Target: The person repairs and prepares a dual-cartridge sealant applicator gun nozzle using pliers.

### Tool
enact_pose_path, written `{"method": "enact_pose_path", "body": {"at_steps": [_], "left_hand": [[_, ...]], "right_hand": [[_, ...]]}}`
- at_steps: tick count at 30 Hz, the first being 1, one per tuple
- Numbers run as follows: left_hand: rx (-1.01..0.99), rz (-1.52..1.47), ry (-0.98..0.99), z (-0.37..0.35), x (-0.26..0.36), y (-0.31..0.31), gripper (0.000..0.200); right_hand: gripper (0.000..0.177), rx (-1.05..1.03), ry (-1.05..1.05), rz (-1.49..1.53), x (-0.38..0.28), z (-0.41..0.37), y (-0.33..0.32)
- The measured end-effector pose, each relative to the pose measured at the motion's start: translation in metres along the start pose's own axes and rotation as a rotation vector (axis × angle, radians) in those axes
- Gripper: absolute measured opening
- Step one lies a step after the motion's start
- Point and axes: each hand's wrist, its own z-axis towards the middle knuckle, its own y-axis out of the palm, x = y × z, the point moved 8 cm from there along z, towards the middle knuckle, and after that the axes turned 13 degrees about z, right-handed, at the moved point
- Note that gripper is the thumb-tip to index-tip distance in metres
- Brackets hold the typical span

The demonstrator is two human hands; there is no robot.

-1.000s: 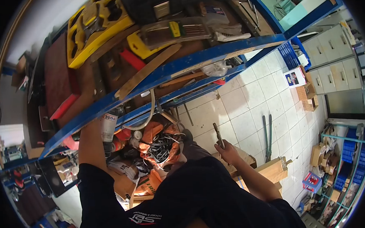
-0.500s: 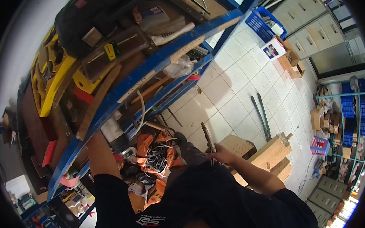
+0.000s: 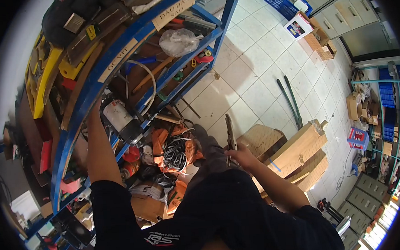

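My right hand (image 3: 241, 156) is closed around a long, slim metal tool like pliers (image 3: 229, 131), held upright in front of my body. Its narrow end points away from me, over the tiled floor. On the other side, my left forearm (image 3: 100, 146) reaches up to the blue shelf rack (image 3: 83, 104). The fingers of that hand are hidden at the rack's edge, so what they touch does not show. Closest to that wrist is a grey and black power tool (image 3: 118, 116) on the lower shelf.
Below the rack lies an orange bag (image 3: 160, 143) of black cables, beside a cardboard box (image 3: 145, 207). Long cardboard cartons (image 3: 296, 154) lie to my right. Green long-handled cutters (image 3: 290, 100) rest on the floor. A blue crate (image 3: 284, 3) stands by the cabinets.
My view has shifted, showing more of the lower shelf and its labels. The right hand still holds the metal tool, now more upright. My left arm still reaches to the rack.
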Motion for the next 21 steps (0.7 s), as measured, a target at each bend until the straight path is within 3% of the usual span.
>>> {"method": "enact_pose_path", "body": {"at_steps": [3, 5, 6, 8, 9, 10, 11, 12, 13, 14, 15, 17, 18, 21], "left_hand": [[0.063, 0.055, -0.013, -0.005, 0.003, -0.001, 0.087], [0.088, 0.216, -0.170, -0.068, 0.046, -0.027, 0.087], [0.270, 0.376, -0.151, -0.091, 0.054, -0.037, 0.080], [0.492, 0.311, 0.016, -0.172, 0.100, -0.052, 0.080], [0.522, 0.084, 0.160, -0.235, 0.142, -0.061, 0.088], [0.242, -0.243, 0.042, -0.282, 0.167, -0.042, 0.089], [-0.041, -0.452, 0.123, -0.323, 0.191, -0.009, 0.085], [-0.255, -0.379, 0.247, -0.362, 0.206, 0.025, 0.083], [-0.364, -0.885, 0.222, -0.396, 0.216, 0.066, 0.078], [-0.483, -1.293, -0.041, -0.415, 0.247, 0.048, 0.065], [-0.458, -1.316, -0.082, -0.419, 0.243, 0.039, 0.062], [-0.406, -1.371, -0.154, -0.424, 0.233, 0.024, 0.055], [-0.230, -1.328, -0.210, -0.421, 0.224, 0.008, 0.039], [-0.039, -1.626, -0.404, -0.422, 0.186, -0.020, 0.023]], "right_hand": [[0.032, -0.032, 0.101, 0.003, 0.000, -0.022, 0.000], [0.039, -0.085, 0.099, 0.061, 0.002, -0.030, 0.004], [0.043, -0.111, 0.098, 0.091, 0.002, -0.034, 0.007], [0.050, -0.118, -0.104, -0.202, -0.030, -0.048, 0.024], [0.054, -0.121, -0.206, -0.349, -0.043, -0.053, 0.038], [0.054, -0.110, -0.302, -0.493, -0.049, -0.055, 0.051], [0.055, -0.095, -0.399, -0.638, -0.053, -0.058, 0.067], [0.055, -0.082, -0.494, -0.785, -0.057, -0.063, 0.085], [0.059, -0.210, -0.565, -0.799, -0.061, -0.070, 0.112], [0.062, -0.339, -0.640, -0.812, -0.071, -0.079, 0.141], [0.066, -0.467, -0.716, -0.823, -0.079, -0.093, 0.168], [0.059, -0.421, -0.977, -0.922, -0.106, -0.126, 0.200], [0.055, -0.397, -1.108, -0.969, -0.113, -0.142, 0.208], [0.043, -0.299, -0.918, -1.192, -0.089, -0.149, 0.205]]}}
